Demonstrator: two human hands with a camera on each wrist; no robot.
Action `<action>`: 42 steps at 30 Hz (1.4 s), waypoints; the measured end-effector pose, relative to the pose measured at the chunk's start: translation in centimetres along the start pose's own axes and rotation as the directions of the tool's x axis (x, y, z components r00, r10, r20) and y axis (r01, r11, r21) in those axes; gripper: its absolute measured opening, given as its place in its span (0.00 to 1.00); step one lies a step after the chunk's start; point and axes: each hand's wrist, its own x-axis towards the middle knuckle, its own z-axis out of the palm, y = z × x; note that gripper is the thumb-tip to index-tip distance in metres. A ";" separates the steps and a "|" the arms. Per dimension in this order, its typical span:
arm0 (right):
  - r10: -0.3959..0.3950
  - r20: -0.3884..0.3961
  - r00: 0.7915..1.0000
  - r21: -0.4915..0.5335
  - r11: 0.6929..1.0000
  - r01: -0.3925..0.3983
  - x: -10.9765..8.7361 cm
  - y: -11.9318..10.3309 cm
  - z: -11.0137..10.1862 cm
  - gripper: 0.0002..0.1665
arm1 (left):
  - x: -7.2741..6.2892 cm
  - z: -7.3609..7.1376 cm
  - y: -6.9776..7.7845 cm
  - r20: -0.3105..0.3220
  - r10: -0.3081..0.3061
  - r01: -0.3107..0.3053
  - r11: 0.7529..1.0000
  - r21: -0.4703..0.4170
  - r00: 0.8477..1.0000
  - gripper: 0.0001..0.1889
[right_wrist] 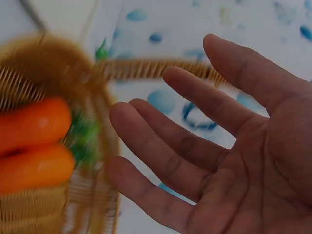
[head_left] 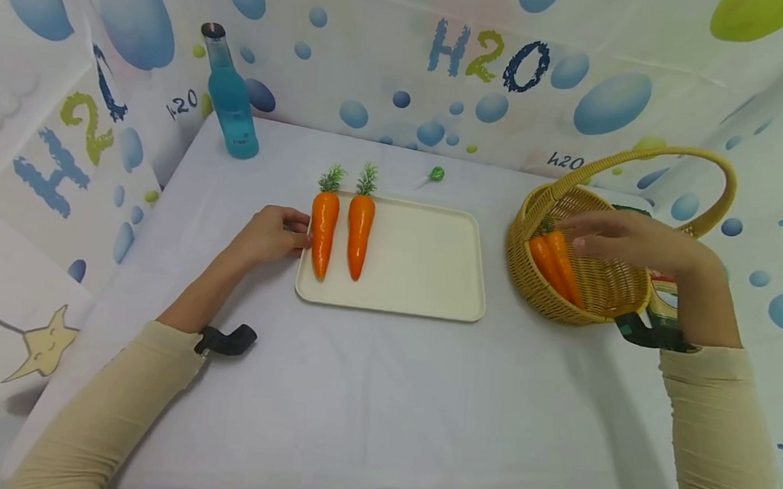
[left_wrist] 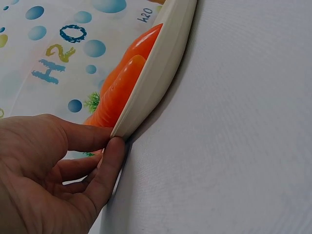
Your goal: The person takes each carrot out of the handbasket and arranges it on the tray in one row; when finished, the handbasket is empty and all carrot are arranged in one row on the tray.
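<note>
My left hand (head_left: 272, 233) pinches the left rim of a cream tray (head_left: 424, 261) between thumb and finger, as the left wrist view shows up close. Two orange carrots with green tops lie side by side on the tray's left part: the left carrot (head_left: 323, 233) near the rim and the right carrot (head_left: 360, 235) beside it. Over a wicker basket (head_left: 614, 288) hovers my right hand (head_left: 627, 236), fingers extended and holding nothing. Inside the basket two more carrots (right_wrist: 34, 146) lie together, their green tops toward the back.
At the back left stands a bottle of blue liquid (head_left: 234, 108). A green lollipop (head_left: 436, 174) lies behind the tray. The basket's tall handle (head_left: 719, 171) arches up at the right. Partly hidden packages (head_left: 662, 300) sit to the basket's right.
</note>
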 end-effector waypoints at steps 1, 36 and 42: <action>0.010 0.004 1.000 0.020 1.000 -0.011 0.1 1.1 -0.2 0.26 | 0.0 0.0 -0.1 0.001 -0.001 0.001 1.000 -0.003 1.000 0.24; 0.135 0.151 0.979 0.110 0.982 -0.152 7.3 7.4 0.6 0.34 | -0.2 -0.3 0.1 0.007 0.025 -0.025 0.999 -0.043 1.000 0.24; 0.128 0.071 0.989 0.068 0.989 -0.133 6.1 7.0 -0.4 0.36 | -0.2 -0.3 0.0 0.015 0.016 -0.015 0.999 -0.040 1.000 0.25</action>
